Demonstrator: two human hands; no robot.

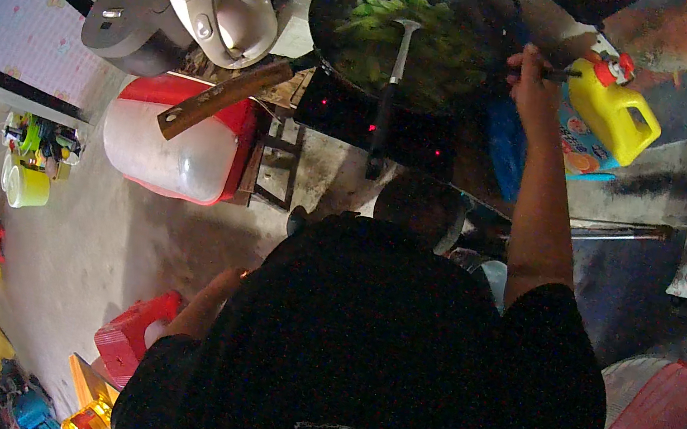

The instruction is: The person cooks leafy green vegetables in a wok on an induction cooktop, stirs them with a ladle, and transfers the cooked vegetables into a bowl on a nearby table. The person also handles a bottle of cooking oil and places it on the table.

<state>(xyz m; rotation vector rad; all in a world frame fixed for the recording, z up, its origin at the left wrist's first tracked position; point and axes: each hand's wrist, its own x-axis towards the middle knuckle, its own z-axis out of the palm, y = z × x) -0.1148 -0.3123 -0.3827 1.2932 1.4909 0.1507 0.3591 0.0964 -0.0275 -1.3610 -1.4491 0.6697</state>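
Two bare hands framed the scene, the right hand raised beside a dark wok and the left hand low, at the edge of the black shirt. The wok stood over a black cooktop with small red lights, probably so as to sit on the heat, and contained leafy greens. A long-handled utensil lay with its metal end among the greens and its black handle across the near rim, presumably to leave the handle cool and within reach. The wok's wooden handle projected toward the person's left, where it appeared convenient for that side. A yellow jug with a red cap was near the right hand, beside a printed blue box, a position that seemed to favour easy access.

The right grip was nearly closed, its fingers curled around a slim dark handle; what that handle belonged to could not be made out. The left grip was partly hidden by the shirt, and whether it was closed or held anything could not be determined.
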